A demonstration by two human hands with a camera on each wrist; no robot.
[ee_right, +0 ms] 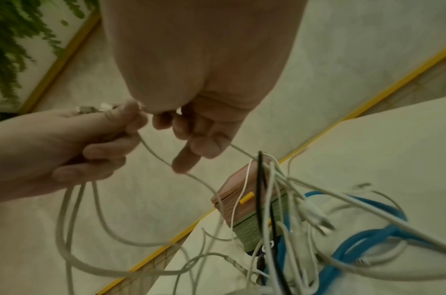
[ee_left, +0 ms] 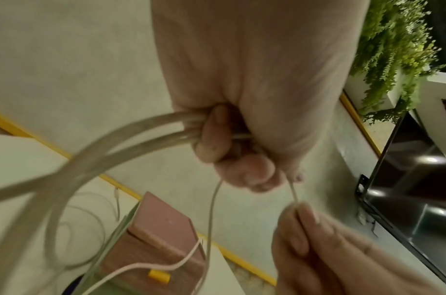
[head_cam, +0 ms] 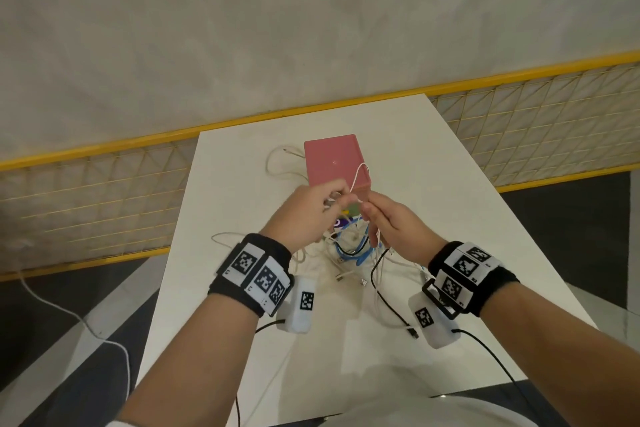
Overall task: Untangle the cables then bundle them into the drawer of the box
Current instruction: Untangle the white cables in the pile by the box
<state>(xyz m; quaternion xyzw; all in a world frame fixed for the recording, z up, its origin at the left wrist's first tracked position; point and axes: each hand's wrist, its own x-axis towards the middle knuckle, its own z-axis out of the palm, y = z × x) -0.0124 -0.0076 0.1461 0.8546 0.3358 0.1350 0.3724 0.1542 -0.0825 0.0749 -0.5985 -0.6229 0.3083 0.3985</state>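
Cables in a loose tangle (head_cam: 349,250) of white, blue and black cord, spread over the white rectangular table (head_cam: 450,184) just in front of the pink square box (head_cam: 334,161), on the near side. Raised above the tangle and close before the box, both hands nearly touching: left hand (head_cam: 304,215) curled round a gathered bunch of thin white cable (head_cam: 358,175), right hand (head_cam: 398,229) pinching a strand of the same cable between thumb and forefinger. One white loop arching over the near edge of the box; another white cable (head_cam: 280,163) lying on the table left of the box. Black wristbands with square printed markers on both wrists.

From the left wrist: left hand (ee_left: 242,139) clenched on several white loops (ee_left: 90,159) sweeping out to the left of the box (ee_left: 161,235). Right hand (ee_left: 318,249) below, fingertips nipping a single white strand. Small yellow handle (ee_left: 159,276) on the pink front of the box, a white strand draped across it.

From the right wrist: right hand (ee_right: 199,129) with thumb and forefinger closed on the strand, other fingers loose. Left hand (ee_right: 90,143) gripping the coil, loops hanging below. Box (ee_right: 242,191) beyond, with its yellow handle (ee_right: 246,198); a thick blue cable (ee_right: 363,239) and a black cable (ee_right: 261,189) among the white ones just right of the box. Drawer open or closed: cannot tell.
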